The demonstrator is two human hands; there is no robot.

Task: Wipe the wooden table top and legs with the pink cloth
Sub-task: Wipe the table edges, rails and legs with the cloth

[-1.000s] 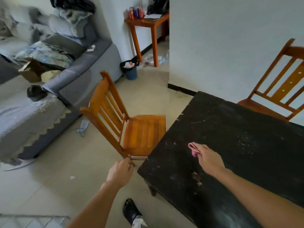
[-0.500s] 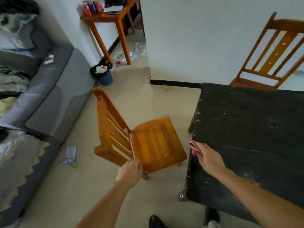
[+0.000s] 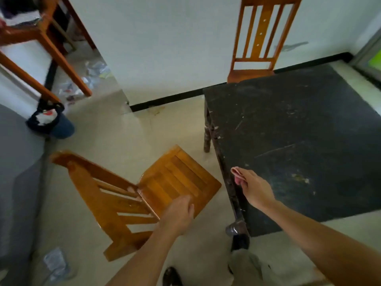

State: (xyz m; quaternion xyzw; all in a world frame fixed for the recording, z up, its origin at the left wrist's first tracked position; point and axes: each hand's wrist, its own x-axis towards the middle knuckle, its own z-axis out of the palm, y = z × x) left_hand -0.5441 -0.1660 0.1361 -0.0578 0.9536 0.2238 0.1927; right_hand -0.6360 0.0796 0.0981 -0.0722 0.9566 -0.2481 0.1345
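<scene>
**Hazards at the table's left edge**

Centre frame: right hand [image 3: 254,188] pinching folded pink cloth [image 3: 237,174] above left edge of dark table top [image 3: 299,141]. Lower centre: left hand [image 3: 179,213] curled on wooden chair [image 3: 179,178] seat. Likely faults: chair tipping or striking table leg [image 3: 207,131] if shoved; cloth slipping from thin pinch.

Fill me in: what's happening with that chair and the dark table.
A person stands at a corner of the dark table. Their right hand pinches a folded pink cloth at the table's left edge; whether it touches the wood is unclear. Their left hand grips the wooden chair at the rear of its seat, beside the table. A second chair stands at the far side, by the wall.
</scene>
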